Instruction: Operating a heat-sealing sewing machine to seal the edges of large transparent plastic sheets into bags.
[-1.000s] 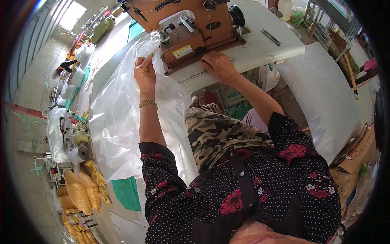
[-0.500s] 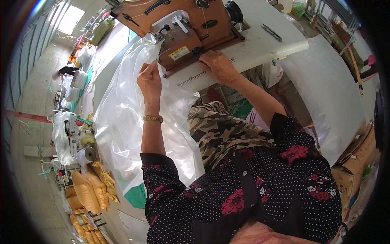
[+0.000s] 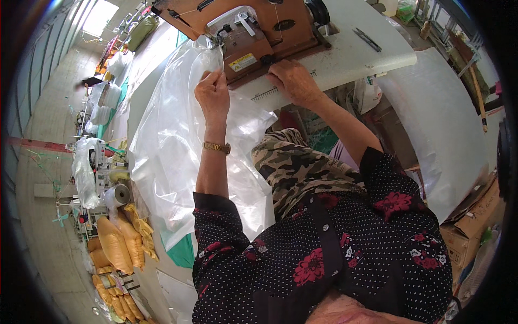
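Note:
A clear plastic sheet [image 3: 167,140] hangs in folds from the brown sewing machine [image 3: 243,27] over the table's left side and front edge. My left hand [image 3: 213,92] is closed in a pinch on the sheet's edge, just below the needle area. Close to the black knob [image 3: 267,60] at the machine's front, my right hand [image 3: 294,81] rests with its fingers curled against the machine's lower edge. The fingertips are partly hidden, so what they grip, if anything, does not show.
Small thread snips [image 3: 368,40] lie on the white tabletop [image 3: 345,67] to the right. A large pale sheet [image 3: 431,119] hangs farther right, above a cardboard box [image 3: 469,221]. Yellow sacks [image 3: 114,245] and a white roll [image 3: 117,196] stand at the left.
My view has shifted slightly, so the machine and table appear a little farther right and higher. My left hand sits slightly nearer the machine's front edge, still pinching the sheet.

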`<state>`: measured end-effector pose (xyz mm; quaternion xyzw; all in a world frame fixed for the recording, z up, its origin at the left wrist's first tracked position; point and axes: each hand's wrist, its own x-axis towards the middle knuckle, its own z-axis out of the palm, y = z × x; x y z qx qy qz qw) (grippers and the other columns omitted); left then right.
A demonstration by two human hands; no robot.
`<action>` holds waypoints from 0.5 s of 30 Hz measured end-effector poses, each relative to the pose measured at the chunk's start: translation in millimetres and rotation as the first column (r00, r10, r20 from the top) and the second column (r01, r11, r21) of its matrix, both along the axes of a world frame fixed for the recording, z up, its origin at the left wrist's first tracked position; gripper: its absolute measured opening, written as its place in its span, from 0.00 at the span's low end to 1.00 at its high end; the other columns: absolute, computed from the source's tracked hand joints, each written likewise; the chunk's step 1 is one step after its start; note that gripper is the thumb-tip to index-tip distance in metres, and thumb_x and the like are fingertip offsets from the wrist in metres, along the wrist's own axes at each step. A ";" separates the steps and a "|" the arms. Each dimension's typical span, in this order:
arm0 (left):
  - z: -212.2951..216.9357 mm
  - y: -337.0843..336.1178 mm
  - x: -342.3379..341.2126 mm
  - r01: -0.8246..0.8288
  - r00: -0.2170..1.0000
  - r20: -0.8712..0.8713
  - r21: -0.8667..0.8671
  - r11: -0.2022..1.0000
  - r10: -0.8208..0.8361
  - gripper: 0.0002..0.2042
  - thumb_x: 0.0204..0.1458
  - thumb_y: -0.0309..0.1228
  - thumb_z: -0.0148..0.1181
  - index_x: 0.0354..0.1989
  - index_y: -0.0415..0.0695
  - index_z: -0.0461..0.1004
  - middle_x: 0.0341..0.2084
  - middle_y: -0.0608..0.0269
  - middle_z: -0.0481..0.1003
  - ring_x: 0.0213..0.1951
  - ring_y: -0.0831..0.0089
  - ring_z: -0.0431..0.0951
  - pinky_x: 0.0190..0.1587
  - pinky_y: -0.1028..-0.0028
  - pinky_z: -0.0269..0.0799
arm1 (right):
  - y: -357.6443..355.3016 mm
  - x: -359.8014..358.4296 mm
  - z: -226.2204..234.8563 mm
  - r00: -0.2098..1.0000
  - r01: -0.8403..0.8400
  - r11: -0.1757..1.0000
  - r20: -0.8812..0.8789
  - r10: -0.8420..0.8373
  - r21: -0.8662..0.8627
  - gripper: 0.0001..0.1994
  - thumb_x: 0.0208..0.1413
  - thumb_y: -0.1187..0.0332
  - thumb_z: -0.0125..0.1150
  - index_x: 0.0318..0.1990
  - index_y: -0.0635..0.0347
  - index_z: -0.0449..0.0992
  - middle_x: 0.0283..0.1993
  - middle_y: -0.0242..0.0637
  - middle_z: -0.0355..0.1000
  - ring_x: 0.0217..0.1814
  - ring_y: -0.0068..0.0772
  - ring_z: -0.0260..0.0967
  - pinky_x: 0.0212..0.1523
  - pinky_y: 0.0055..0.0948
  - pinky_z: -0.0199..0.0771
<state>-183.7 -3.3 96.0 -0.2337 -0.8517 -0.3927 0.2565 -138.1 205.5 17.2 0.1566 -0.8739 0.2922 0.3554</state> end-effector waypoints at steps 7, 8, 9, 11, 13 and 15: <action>-6.3 -5.1 2.9 0.043 0.998 -0.048 0.034 0.999 -0.041 0.08 0.54 0.20 0.58 0.40 0.33 0.80 0.22 0.58 0.72 0.23 0.75 0.70 0.29 0.75 0.66 | 1.8 -2.3 -2.4 0.999 -0.020 1.000 -0.041 0.020 -0.007 0.08 0.58 0.65 0.59 0.36 0.61 0.72 0.35 0.45 0.74 0.41 0.50 0.72 0.45 0.45 0.70; -7.3 -5.9 2.8 0.023 0.999 -0.051 0.045 0.999 -0.021 0.08 0.54 0.20 0.58 0.40 0.33 0.80 0.22 0.58 0.72 0.24 0.75 0.71 0.29 0.75 0.67 | 0.8 -2.6 -1.9 1.000 -0.017 1.000 -0.020 0.017 -0.009 0.08 0.59 0.65 0.59 0.36 0.61 0.73 0.35 0.44 0.74 0.41 0.50 0.72 0.45 0.45 0.70; -8.0 -6.6 2.5 0.003 0.999 -0.054 0.056 0.998 0.000 0.08 0.54 0.20 0.58 0.40 0.33 0.80 0.23 0.57 0.73 0.24 0.74 0.72 0.30 0.75 0.67 | -0.1 -2.9 -1.1 1.000 -0.014 1.000 -0.001 0.014 -0.011 0.09 0.59 0.65 0.58 0.36 0.61 0.73 0.35 0.44 0.74 0.41 0.50 0.72 0.45 0.45 0.70; -6.8 -1.0 4.4 -0.011 0.999 -0.053 0.057 0.998 0.014 0.08 0.53 0.20 0.58 0.40 0.33 0.80 0.23 0.57 0.73 0.24 0.72 0.73 0.30 0.74 0.68 | -0.9 -4.1 -2.2 1.000 -0.020 1.000 -0.017 0.020 -0.015 0.08 0.59 0.65 0.58 0.36 0.61 0.73 0.34 0.45 0.73 0.41 0.50 0.71 0.44 0.45 0.70; -8.9 4.3 3.4 -0.026 0.998 -0.058 0.062 0.998 0.030 0.07 0.53 0.20 0.59 0.39 0.33 0.80 0.22 0.56 0.72 0.24 0.70 0.74 0.30 0.73 0.68 | -0.6 -4.0 -2.4 0.999 -0.027 1.000 -0.040 0.026 -0.016 0.08 0.59 0.65 0.58 0.35 0.62 0.73 0.34 0.45 0.73 0.41 0.51 0.71 0.44 0.46 0.69; -15.1 5.4 0.5 -0.018 0.990 -0.139 0.000 1.000 0.018 0.09 0.54 0.19 0.60 0.42 0.31 0.80 0.24 0.59 0.74 0.25 0.77 0.71 0.29 0.76 0.67 | 0.4 -4.0 -1.4 0.998 -0.056 0.997 -0.041 0.054 -0.056 0.08 0.58 0.66 0.59 0.35 0.62 0.73 0.34 0.46 0.73 0.40 0.52 0.70 0.43 0.46 0.68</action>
